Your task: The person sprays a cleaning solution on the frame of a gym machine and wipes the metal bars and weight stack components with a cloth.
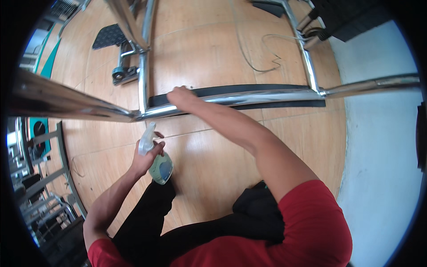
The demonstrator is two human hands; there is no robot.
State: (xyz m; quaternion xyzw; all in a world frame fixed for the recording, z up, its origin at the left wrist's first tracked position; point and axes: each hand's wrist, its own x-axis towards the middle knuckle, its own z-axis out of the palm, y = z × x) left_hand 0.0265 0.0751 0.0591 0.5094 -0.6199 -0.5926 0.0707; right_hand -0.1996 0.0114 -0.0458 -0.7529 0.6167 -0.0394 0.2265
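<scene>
My left hand (pixel 144 159) grips a spray bottle (pixel 161 169) by its neck, just under the clear trigger head. The bottle is translucent, holds greenish liquid and has a blue label; it is tilted above my black-trousered leg. Ahead, my right hand (pixel 181 97) is over the left part of a chrome floor-level tube (pixel 253 97), its fingers curled at the tube's far side. Whether a cloth is inside those fingers is hidden. Beneath the tube runs a flat black strip (pixel 233 89), showing along both sides of it.
Chrome uprights (pixel 73 96) rise at left, beside a black textured foot plate (pixel 107 36). A thin cable (pixel 257 69) loops over the wood-look tiled floor (pixel 206 157). A pale wall (pixel 377 160) stands at right, with dark weight equipment (pixel 353 20) above. More gym frames (pixel 63 160) fill the left.
</scene>
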